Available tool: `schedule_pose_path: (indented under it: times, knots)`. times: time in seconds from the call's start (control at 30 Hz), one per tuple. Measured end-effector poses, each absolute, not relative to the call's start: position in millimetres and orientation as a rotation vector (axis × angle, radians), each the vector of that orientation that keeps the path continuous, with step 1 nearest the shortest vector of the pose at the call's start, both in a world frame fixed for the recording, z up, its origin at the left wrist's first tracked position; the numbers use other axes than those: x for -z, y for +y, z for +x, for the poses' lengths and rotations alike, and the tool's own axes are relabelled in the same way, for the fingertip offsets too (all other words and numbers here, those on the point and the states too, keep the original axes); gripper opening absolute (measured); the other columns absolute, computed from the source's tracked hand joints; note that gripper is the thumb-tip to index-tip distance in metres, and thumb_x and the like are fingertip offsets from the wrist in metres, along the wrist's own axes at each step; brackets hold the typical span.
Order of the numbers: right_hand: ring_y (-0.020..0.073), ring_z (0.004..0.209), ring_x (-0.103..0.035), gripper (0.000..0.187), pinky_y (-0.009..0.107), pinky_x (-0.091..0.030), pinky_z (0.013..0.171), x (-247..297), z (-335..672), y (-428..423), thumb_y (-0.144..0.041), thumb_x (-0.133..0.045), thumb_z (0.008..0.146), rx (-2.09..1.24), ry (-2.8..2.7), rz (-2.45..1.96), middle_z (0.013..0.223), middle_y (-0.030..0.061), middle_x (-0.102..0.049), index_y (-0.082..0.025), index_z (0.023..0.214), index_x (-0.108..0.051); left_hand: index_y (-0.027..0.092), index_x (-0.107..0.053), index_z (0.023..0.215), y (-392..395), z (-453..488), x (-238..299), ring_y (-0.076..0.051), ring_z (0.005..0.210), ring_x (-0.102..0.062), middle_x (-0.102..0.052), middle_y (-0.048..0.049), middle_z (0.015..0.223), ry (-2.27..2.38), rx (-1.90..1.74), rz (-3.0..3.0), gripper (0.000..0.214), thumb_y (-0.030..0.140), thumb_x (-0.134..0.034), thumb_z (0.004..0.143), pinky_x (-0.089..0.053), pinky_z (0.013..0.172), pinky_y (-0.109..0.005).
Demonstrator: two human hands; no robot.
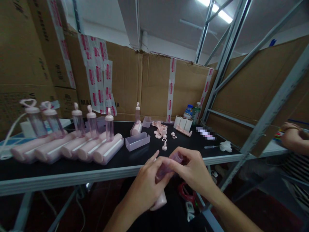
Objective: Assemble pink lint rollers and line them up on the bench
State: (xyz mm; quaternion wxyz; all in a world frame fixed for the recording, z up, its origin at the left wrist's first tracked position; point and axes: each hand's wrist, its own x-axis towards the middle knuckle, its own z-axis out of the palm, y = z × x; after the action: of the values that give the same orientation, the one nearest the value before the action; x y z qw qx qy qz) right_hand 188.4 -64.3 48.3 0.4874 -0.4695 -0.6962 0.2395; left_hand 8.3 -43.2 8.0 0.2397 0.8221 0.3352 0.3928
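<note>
In front of the table edge, my left hand (147, 182) is closed around a pale pink case (160, 202), whose lower end shows below my palm. My right hand (193, 166) pinches a translucent purple tube (178, 157) between thumb and fingers. The tube lies across both hands, against the left fingers; whether it joins the case is hidden. Beyond my hands lie small pink heart-loop caps (164, 145) and a heap of small pink parts (159, 129). A translucent purple box-shaped cover (137, 141) rests left of them.
On the left, several pink cases (108, 151) lie side by side with clear capped tubes (109, 128) upright on them. White holders (182, 124), bottles (196, 111) and a white crumpled tissue (225, 146) stand or lie right. A metal post (260, 122) rises nearby; another person's arm (293, 138) is beyond.
</note>
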Motion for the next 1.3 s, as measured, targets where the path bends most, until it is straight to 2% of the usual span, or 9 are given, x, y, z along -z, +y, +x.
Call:
schedule_pose_path:
  times: [0.1, 0.2, 0.3, 0.4, 0.47, 0.57, 0.73, 0.9, 1.3]
  knots:
    - [0.0128, 0.055, -0.053, 0.038, 0.023, -0.039, 0.049, -42, 194, -35, -0.055, -0.063, 0.094, -0.727, -1.658, -1.072, 0.073, -0.0001, -0.064, -0.018, 0.092, -0.066, 0.023, -0.059, 0.101, -40, 8, -10, -0.021, 0.082, -0.069, -0.07, -0.0013, 0.088, 0.963, -1.111, 2.034, 0.02, 0.042, -0.057, 0.1, -0.052, 0.076, -0.033]
    - [0.0167, 0.065, -0.06, 0.042, 0.026, -0.043, 0.06, -25, 205, 10, -0.059, -0.065, 0.092, -0.457, -1.635, -1.276, 0.08, 0.0032, -0.068, -0.018, 0.099, -0.065, 0.023, -0.048, 0.092, -36, 6, -11, -0.016, 0.067, -0.062, -0.061, 0.0038, 0.074, 0.896, -1.199, 1.868, 0.025, 0.045, -0.051, 0.102, -0.047, 0.066, -0.029]
    - [0.0205, 0.076, -0.064, 0.03, 0.028, -0.041, 0.07, -2, 207, 47, -0.047, -0.073, 0.089, -0.196, -1.693, -1.49, 0.082, 0.0056, -0.069, -0.018, 0.089, -0.067, 0.023, -0.045, 0.096, -35, 4, -12, -0.015, 0.066, -0.061, -0.061, 0.0037, 0.08, 0.855, -1.239, 1.791, 0.023, 0.044, -0.048, 0.104, -0.046, 0.067, -0.03]
    - [0.02, 0.073, -0.062, 0.022, 0.028, -0.037, 0.068, 6, 199, 58, -0.031, -0.071, 0.089, -0.174, -1.719, -1.489, 0.076, 0.0056, -0.066, -0.018, 0.074, -0.064, 0.024, -0.046, 0.104, -39, 2, -14, -0.016, 0.07, -0.059, -0.059, 0.0037, 0.081, 0.954, -1.234, 1.837, 0.019, 0.043, -0.047, 0.104, -0.042, 0.069, -0.031]
    - [0.0182, 0.069, -0.059, 0.027, 0.027, -0.036, 0.065, -2, 191, 50, -0.033, -0.065, 0.094, -0.19, -1.71, -1.444, 0.072, 0.0043, -0.063, -0.017, 0.073, -0.064, 0.024, -0.046, 0.106, -42, 2, -17, -0.018, 0.075, -0.06, -0.057, 0.0035, 0.08, 1.015, -1.201, 1.894, 0.02, 0.044, -0.045, 0.105, -0.04, 0.072, -0.032]
    - [0.0143, 0.058, -0.051, 0.039, 0.025, -0.036, 0.056, -32, 181, 24, -0.051, -0.058, 0.098, -0.442, -1.583, -1.209, 0.066, 0.0005, -0.058, -0.016, 0.087, -0.07, 0.024, -0.046, 0.103, -47, 3, -20, -0.021, 0.081, -0.062, -0.06, 0.0012, 0.084, 1.055, -1.127, 1.975, 0.024, 0.047, -0.039, 0.107, -0.038, 0.075, -0.033]
    - [0.0096, 0.053, -0.044, 0.043, 0.022, -0.031, 0.047, -80, 172, -21, -0.057, -0.073, 0.087, -0.786, -1.502, -0.889, 0.065, -0.0011, -0.055, -0.014, 0.089, -0.074, 0.025, -0.047, 0.102, -50, 6, -23, -0.025, 0.087, -0.062, -0.061, -0.0021, 0.086, 1.149, -1.097, 2.101, 0.025, 0.047, -0.036, 0.107, -0.036, 0.074, -0.033]
    - [0.0092, 0.055, -0.041, 0.04, 0.022, -0.028, 0.048, -87, 172, -34, -0.053, -0.074, 0.087, -0.754, -1.602, -0.974, 0.065, -0.0006, -0.054, -0.014, 0.078, -0.07, 0.025, -0.048, 0.097, -50, 5, -25, -0.025, 0.078, -0.06, -0.061, -0.002, 0.081, 1.187, -1.085, 2.211, 0.025, 0.045, -0.037, 0.107, -0.035, 0.071, -0.033]
    - [0.0097, 0.056, -0.044, 0.035, 0.023, -0.031, 0.049, -93, 168, -40, -0.045, -0.067, 0.093, -0.645, -1.706, -0.944, 0.064, -0.0008, -0.053, -0.016, 0.074, -0.068, 0.025, -0.046, 0.095, -54, 3, -26, -0.025, 0.074, -0.06, -0.059, -0.001, 0.076, 1.2, -1.128, 2.207, 0.025, 0.046, -0.036, 0.107, -0.032, 0.067, -0.033]
